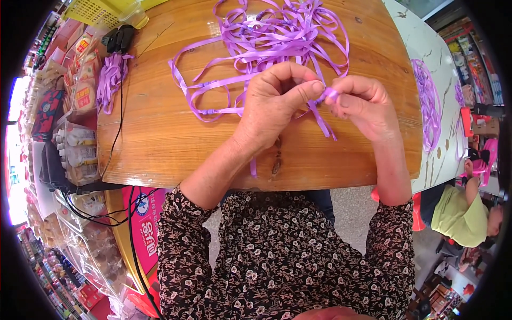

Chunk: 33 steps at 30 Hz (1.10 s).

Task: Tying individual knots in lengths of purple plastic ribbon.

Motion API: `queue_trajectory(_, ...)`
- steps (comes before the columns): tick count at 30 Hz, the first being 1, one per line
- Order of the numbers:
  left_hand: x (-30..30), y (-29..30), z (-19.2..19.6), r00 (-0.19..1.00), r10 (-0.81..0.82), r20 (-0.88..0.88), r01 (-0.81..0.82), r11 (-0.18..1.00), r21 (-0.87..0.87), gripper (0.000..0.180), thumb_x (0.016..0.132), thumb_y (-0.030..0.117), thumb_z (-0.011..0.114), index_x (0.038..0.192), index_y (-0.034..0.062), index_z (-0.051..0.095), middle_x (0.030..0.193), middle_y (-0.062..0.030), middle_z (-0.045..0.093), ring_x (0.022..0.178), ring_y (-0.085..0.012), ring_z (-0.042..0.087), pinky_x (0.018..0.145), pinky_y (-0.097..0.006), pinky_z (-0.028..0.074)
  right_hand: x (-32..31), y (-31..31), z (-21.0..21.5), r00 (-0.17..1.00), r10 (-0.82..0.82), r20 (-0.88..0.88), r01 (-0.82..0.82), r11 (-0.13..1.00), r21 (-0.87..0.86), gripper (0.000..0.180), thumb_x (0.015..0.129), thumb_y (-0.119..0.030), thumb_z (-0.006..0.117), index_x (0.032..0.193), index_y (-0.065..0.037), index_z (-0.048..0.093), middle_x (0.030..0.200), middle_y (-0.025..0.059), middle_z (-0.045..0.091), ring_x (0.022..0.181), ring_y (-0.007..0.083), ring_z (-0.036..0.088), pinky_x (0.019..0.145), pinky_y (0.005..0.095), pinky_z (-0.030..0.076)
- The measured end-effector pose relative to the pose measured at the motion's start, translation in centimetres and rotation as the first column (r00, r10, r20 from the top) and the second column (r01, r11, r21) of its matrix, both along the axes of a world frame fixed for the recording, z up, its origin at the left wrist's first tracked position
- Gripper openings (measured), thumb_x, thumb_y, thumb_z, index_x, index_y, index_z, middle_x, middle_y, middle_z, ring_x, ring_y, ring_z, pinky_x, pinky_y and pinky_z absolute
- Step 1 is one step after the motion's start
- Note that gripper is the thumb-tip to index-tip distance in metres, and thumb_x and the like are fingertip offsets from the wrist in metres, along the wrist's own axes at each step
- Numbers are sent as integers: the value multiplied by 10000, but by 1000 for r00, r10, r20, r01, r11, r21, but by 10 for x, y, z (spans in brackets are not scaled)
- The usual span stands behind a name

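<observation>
Over the wooden table (202, 154), my left hand (272, 98) and my right hand (365, 104) meet at a shiny purple ribbon (332, 95). Thumb and fingertips of each hand pinch it, with a small darker purple knot or braided part between them. Two loose ribbon tails hang down below the fingers. Just beyond my hands lies a tangled heap of the same purple ribbon (282, 40), with small dark purple knotted parts along it. Some strands run from the heap toward my fingers. My left palm hides part of the ribbon behind it.
A black device with a cable (118, 38) and a purple ribbon bundle (112, 80) sit at the left edge. Behind are a yellow basket (93, 12) and plastic cup (133, 16). More ribbon (426, 106) lies on the white marbled table at right. A person in yellow-green (458, 216) sits beyond.
</observation>
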<state>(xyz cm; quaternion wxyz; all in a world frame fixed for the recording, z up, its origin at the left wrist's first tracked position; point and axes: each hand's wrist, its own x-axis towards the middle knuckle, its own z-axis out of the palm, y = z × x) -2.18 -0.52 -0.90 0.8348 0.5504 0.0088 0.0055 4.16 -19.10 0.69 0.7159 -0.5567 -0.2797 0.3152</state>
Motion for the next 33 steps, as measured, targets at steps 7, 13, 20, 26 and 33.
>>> queue_trajectory(7,-3,-12,-3,991,103,81,-96,992,-86,60,844,82,640,879,43,612,726,40,591,621,-2,491,529,-151,393,-8,14,-9,991,-124,49,113,977,180,259,853,-12,565,1108,19,605,946,99,617,785,117,550,674,244,445)
queue_trajectory(13,-4,-15,-6,978,154,140,-160,987,32,86,835,50,643,915,21,630,740,39,593,627,-3,479,546,-157,409,-7,14,-9,784,-278,556,321,947,21,277,818,77,581,1083,11,625,974,92,622,858,147,596,732,244,493)
queue_trajectory(20,-1,-15,-16,980,187,70,-194,973,126,82,799,58,685,859,17,647,732,49,570,626,-16,474,551,-158,406,-17,25,-7,270,-205,941,559,829,21,258,752,79,640,997,-1,638,828,99,639,746,157,621,689,237,498)
queue_trajectory(26,-2,-16,-15,975,209,71,-218,962,165,81,812,72,672,853,11,636,732,26,579,632,-22,483,560,-170,418,-23,26,-5,539,-244,806,551,826,-118,261,778,69,625,1029,6,588,815,65,644,759,119,612,708,235,489)
queue_trajectory(33,-6,-9,-4,994,65,-82,-70,996,-59,67,847,83,626,880,25,631,718,24,590,661,-22,508,577,-177,437,-11,18,-4,944,-201,262,248,955,-161,219,840,26,584,1059,30,580,887,54,636,846,86,584,763,219,474)
